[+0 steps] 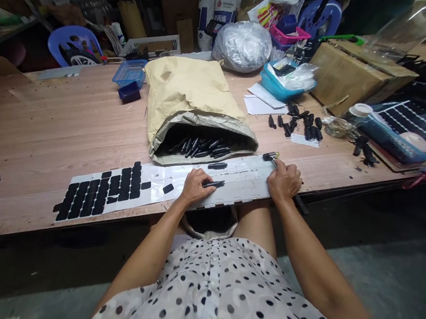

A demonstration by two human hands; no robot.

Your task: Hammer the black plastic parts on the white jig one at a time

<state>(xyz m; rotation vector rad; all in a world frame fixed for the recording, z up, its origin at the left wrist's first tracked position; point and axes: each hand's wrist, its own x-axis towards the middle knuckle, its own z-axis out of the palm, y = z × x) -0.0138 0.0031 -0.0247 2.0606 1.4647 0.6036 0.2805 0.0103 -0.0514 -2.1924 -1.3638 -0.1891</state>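
My left hand [195, 186] is closed around a slim black pen-like part [213, 183] and rests on a long white backing sheet [241, 181] at the table's front edge. Rows of black stickers [103, 193] cover the sheet's left end. My right hand [284, 181] is curled over the sheet's right end, gripping a tool with a black and yellow tip [271, 157]; its dark handle [301, 205] sticks out below the hand. Another black part [217, 166] lies on the sheet. An open tan sack [189, 99] just behind holds several more black parts [201, 147].
Loose black parts [298, 123] lie scattered at the right near white papers [262, 101]. A blue tray [280, 87], cardboard box [355, 73], tied plastic bag [242, 46] and small blue basket [130, 73] stand further back. More sticker sheets [415, 122] sit far right.
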